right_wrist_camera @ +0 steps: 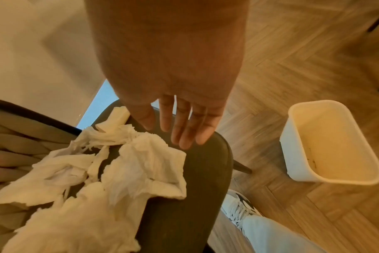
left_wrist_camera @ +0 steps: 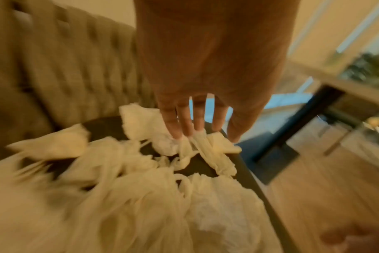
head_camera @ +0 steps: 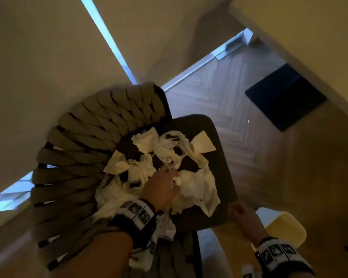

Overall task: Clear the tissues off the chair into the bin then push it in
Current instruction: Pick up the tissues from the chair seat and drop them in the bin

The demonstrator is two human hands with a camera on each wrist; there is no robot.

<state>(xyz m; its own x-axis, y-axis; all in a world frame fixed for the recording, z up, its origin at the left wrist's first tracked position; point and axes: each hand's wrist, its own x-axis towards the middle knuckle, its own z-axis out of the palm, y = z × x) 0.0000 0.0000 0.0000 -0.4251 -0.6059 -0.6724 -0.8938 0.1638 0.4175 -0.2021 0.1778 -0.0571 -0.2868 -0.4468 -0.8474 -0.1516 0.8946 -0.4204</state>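
Note:
Several crumpled white tissues [head_camera: 195, 187] [left_wrist_camera: 141, 196] [right_wrist_camera: 141, 162] lie heaped on the dark seat [head_camera: 219, 157] [right_wrist_camera: 195, 179] of a chair with a woven beige backrest [head_camera: 88, 137]. My left hand [head_camera: 165, 183] [left_wrist_camera: 195, 135] reaches into the heap, its straight fingertips touching a tissue near the seat's far edge. My right hand [head_camera: 238, 210] [right_wrist_camera: 184, 137] hovers with straight fingers over the seat's right corner, holding nothing. A cream bin [head_camera: 285, 227] [right_wrist_camera: 292, 154] stands upright on the floor just right of the chair, and it looks almost bare inside.
Herringbone wood floor [head_camera: 239, 97] surrounds the chair. A dark mat [head_camera: 285, 97] lies farther off. A table with a dark leg [left_wrist_camera: 292, 128] stands beyond the seat. My white shoe [right_wrist_camera: 240, 205] and pale trouser leg are beside the chair's front corner.

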